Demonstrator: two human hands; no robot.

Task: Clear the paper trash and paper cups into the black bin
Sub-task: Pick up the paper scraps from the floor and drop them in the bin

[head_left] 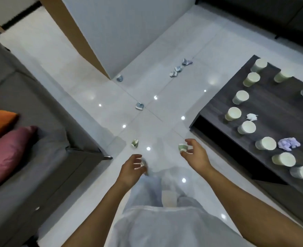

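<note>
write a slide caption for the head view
Right hand pinches crumpled green paper wad beside dark wooden table.

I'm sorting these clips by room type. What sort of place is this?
Most likely a living room or lounge: a grey sofa with cushions, a low dark coffee table set with paper cups, and a glossy tiled floor scattered with crumpled paper.

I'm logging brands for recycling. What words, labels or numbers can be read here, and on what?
None can be read.
Paper cups on the dark table: no print visible.
Crumpled papers on the floor: coloured patches, too blurred to read.
</note>
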